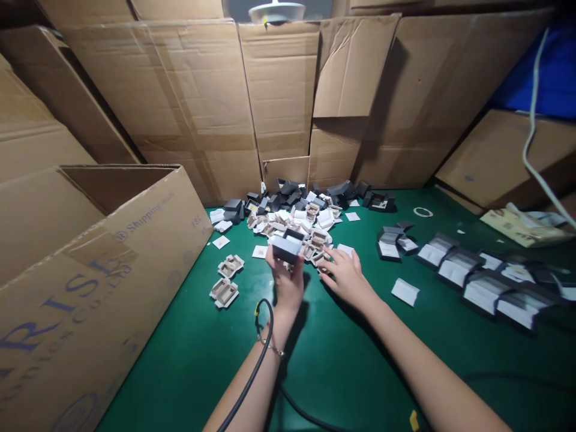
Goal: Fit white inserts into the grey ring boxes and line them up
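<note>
My left hand (pixel 288 282) grips a small dark box (pixel 287 247) above the desk (pixel 351 360); my right hand (pixel 344 273) lies open-fingered at the pile of loose parts (pixel 294 219). I judge the work partly done; a row of filled boxes (pixel 477 282) sits to the right, much remains.

1 head-worn view, looking forward and down, close over green table (pixel 369 360), cardboard wall (pixel 202 108) beyond

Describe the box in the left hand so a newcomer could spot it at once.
Start at the big shipping carton on the left of the green table, then look right to the heap of small boxes and inserts. Just in front, the left hand lifts a small dark box, the only one off the table.
</note>
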Demonstrator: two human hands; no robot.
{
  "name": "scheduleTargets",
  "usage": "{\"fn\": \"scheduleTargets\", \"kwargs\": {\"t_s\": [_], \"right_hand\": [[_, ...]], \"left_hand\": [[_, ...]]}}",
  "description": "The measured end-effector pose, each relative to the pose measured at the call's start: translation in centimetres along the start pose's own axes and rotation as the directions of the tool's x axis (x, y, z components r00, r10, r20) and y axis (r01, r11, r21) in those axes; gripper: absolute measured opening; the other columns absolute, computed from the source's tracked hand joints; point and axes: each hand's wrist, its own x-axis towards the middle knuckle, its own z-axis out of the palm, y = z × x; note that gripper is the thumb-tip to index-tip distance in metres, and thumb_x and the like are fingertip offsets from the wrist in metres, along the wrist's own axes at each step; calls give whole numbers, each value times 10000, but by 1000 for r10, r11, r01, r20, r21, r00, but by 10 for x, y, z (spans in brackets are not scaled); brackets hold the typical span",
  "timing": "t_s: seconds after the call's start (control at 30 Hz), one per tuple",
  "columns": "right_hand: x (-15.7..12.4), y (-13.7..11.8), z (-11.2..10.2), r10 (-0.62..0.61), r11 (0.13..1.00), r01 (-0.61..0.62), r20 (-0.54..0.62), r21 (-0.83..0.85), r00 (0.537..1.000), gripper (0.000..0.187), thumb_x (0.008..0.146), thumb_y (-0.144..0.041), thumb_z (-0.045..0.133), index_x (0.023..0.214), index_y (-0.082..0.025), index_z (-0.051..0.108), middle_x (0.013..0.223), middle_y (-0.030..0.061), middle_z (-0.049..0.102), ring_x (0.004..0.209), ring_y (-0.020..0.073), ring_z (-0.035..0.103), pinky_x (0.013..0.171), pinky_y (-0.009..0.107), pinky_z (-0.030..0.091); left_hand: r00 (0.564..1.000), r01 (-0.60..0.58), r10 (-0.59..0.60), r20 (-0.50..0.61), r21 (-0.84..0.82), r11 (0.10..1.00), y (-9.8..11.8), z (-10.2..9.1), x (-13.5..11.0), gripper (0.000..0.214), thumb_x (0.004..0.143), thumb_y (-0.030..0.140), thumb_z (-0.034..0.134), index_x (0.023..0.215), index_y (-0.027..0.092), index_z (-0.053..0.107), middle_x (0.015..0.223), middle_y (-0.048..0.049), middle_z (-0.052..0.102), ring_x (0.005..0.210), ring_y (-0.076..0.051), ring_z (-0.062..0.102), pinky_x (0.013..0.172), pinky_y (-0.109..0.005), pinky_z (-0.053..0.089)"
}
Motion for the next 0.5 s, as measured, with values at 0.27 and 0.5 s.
{"fn": "scheduleTargets", "kwargs": {"t_s": [0.27, 0.5], "right_hand": [[5, 31, -2, 317, 948, -317, 36, 4, 948, 511, 869, -79, 313, 1299, -259, 523, 1430, 57, 477, 1286, 268, 436, 1065, 681, 161], [9, 50, -5, 335, 929, -357, 191, 94, 923, 443, 943, -255, 287, 1323, -254, 512, 1323, 78, 581, 1195, 270, 525, 1051, 581, 268]], "left_hand": [[992, 126, -124, 27, -99, 987, 5, -3, -1, 671, 725, 469, 695, 1255, 189, 395, 1255, -187, 538, 1112, -253, 575, 941, -344, 449], [859, 454, -511, -10, -443, 773, -2, -4, 18, 470, 798, 576, 552, 1101, 221, 502, 940, -53, 650, 684, -140, 638, 639, -259, 518]]}}
